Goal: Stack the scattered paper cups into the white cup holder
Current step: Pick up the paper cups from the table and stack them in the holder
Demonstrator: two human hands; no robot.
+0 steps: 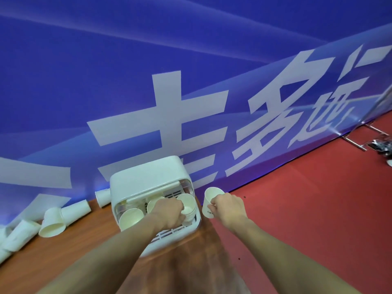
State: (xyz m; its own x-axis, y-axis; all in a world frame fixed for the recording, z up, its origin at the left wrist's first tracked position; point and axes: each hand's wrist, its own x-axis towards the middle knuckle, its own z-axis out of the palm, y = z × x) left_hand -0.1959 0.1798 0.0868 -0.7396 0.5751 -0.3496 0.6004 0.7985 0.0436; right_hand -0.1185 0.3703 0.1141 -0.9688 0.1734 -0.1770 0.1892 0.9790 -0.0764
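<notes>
**Two hands at the cup holder, loose cups to the left**

Blue backdrop [148, 60] with large white Chinese characters fills the view beyond both hands; I leave the characters unread, since they run off the frame. Below it, a wooden table [53, 262] carries the work, and red floor [307, 209] spreads out to the right of the right hand.

The white cup holder [148, 181] stands on the table just ahead of the left forearm, its clear front open. The left hand [169, 213] reaches inside and grips a stack of paper cups [187, 205] at the holder's right side. Two more cups [130, 217] stand mouth-up inside, to the left of that hand.

The right hand [228, 205] is just right of the holder, beyond the table edge, fingers curled round a single paper cup [210, 200] tilted mouth-up. Dark print on its wall seems to begin "HE", the rest hidden by the fingers.

Well left of the left hand, scattered cups [53, 221] lie on their sides along the backdrop, and one more cup [103, 197] lies against the holder's left wall.
</notes>
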